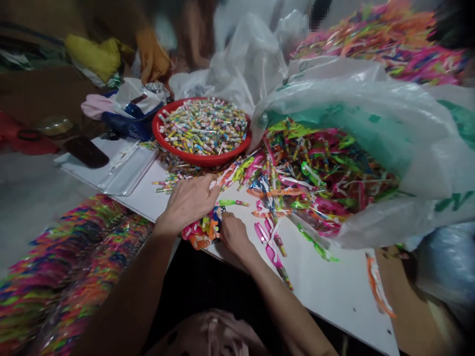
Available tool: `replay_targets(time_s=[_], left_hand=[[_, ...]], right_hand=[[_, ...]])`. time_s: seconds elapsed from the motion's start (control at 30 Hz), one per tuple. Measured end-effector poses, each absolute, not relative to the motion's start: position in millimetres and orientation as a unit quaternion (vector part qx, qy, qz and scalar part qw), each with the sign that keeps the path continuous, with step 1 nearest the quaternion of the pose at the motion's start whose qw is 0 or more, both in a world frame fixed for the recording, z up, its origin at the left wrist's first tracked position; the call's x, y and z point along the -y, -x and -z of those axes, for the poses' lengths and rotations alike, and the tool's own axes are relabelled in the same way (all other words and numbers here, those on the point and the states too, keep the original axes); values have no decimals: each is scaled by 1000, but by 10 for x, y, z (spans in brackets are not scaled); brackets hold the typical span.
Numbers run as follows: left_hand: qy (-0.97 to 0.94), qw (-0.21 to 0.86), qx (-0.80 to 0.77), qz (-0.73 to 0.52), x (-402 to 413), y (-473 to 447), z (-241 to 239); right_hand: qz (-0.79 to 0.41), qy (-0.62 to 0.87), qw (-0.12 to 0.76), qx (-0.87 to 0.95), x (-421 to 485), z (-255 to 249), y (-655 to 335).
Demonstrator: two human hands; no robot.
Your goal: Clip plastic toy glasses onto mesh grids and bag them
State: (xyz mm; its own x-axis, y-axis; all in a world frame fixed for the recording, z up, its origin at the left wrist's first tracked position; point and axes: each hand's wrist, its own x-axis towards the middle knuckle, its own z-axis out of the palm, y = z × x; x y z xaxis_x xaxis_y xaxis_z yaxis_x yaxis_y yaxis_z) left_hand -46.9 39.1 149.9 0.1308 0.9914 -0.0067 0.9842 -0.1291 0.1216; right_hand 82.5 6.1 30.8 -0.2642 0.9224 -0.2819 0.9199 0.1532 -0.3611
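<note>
My left hand (193, 200) is over the white board (326, 287), palm down, its fingers bent and pressed together by a white bit. What those fingers hold, if anything, is hidden. Close by, my right hand (235, 231) is curled closed, its fingertips against a small cluster of pink, orange, yellow and blue plastic pieces (202, 230) at the board's near edge. Its grip is hidden too. A green piece with a printed tube end (232, 202) lies just beyond both hands. Pink pieces with white strips (272, 254) lie to the right.
A red basin (202, 159) full of small printed tubes stands behind my hands. To the right, a large translucent bag (415, 148) gapes over many bright plastic pieces. Clear plastic sleeves (126, 173) lie left, near a blue basket (126, 126). Packed colourful bundles (74, 257) fill the lower left.
</note>
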Motion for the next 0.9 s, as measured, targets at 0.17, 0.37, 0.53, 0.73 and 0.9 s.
replay_targets(time_s=[0.17, 0.37, 0.53, 0.73, 0.9], left_hand=[[-750, 58, -657, -37, -391, 477, -1521], [-742, 58, -668, -31, -393, 470, -1526], [-740, 62, -669, -33, -374, 482, -1529], [-738, 67, -670, -40, -370, 497, -1526], [-740, 60, -668, -50, -371, 501, -1511]], right_hand=[[-272, 497, -1, 824, -232, -380, -1085], [-144, 600, 14, 786, -561, -401, -1178], [-186, 637, 86, 743, -422, -375, -1280], [-351, 587, 339, 647, 140, -87, -1302], [-425, 572, 358, 604, 231, 60, -1281]])
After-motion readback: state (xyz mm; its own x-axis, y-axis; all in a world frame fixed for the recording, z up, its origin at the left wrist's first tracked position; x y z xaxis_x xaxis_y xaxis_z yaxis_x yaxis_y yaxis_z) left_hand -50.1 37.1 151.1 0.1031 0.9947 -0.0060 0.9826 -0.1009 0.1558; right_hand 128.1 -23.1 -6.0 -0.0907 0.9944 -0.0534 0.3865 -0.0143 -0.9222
